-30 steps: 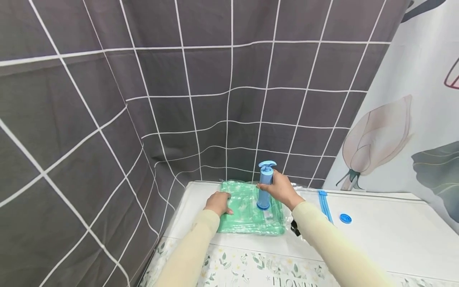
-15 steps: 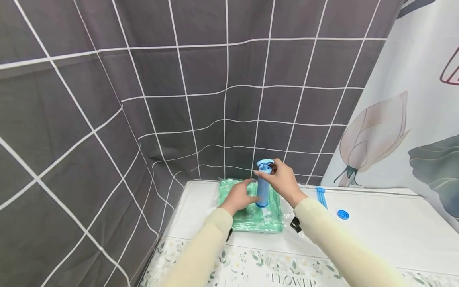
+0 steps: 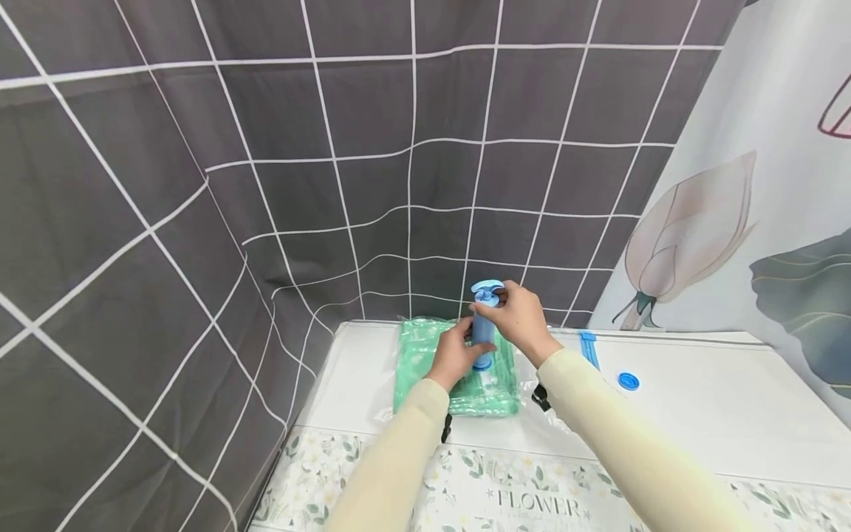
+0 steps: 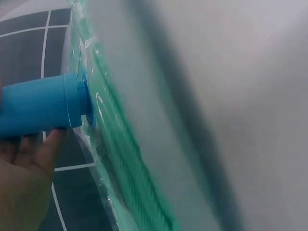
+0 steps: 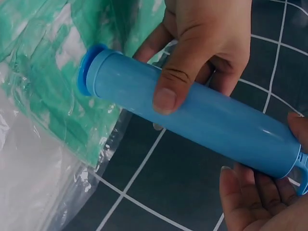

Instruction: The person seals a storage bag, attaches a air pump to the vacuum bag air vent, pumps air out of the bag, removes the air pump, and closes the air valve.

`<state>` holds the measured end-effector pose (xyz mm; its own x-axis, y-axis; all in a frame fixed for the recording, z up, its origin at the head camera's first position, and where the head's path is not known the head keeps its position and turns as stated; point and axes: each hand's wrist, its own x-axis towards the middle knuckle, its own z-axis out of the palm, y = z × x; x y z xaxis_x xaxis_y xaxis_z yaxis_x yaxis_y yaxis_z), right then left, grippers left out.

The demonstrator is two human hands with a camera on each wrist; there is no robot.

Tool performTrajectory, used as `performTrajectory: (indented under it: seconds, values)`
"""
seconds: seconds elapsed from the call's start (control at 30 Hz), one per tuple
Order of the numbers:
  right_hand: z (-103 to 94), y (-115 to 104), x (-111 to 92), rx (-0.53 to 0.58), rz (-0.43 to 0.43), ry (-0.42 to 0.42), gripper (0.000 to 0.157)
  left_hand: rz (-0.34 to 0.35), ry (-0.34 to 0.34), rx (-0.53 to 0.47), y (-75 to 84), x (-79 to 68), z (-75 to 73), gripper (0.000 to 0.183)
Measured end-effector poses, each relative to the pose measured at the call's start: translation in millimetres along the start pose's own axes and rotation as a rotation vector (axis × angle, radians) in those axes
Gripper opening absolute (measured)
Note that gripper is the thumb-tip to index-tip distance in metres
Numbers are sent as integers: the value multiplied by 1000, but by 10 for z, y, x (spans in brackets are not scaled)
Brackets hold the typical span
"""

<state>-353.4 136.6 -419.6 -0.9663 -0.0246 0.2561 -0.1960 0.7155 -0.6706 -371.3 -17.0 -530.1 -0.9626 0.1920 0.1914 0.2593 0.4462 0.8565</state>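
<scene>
A light blue hand pump [image 3: 484, 325] with a curved handle on top stands upright on a clear plastic bag [image 3: 416, 351] that has folded green fabric inside. My left hand [image 3: 454, 353] grips the lower barrel, its thumb lying across the front in the right wrist view. With my right hand [image 3: 521, 321] I hold the barrel's upper end, thumb and fingers on either side, just under the handle. The pump's foot meets a round blue valve [image 5: 86, 72] in the bag's surface. In the left wrist view the pump [image 4: 38, 106] appears sideways against the bag.
A round blue cap [image 3: 628, 381] lies on the white tabletop [image 3: 705, 414] to the right. Near it is a blue strip [image 3: 589, 349] along the bag's transparent end. Dark grid-patterned cloth [image 3: 372, 170] hangs behind and at the left. A floral mat [image 3: 479, 480] runs along the front.
My left hand has left the bag's left side and taken hold of the pump's lower barrel. My right hand has slid up the barrel to just below the handle.
</scene>
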Motion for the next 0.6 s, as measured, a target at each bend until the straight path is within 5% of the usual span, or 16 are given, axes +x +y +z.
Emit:
performTrajectory:
  seconds: [0.3,0.6]
  values:
    - [-35,-33,76,84,41,-20,52,-32,174,116,205,43,79,59]
    - [161,31,-51,106,49,30,68,-61,185,152,238,13,167,72]
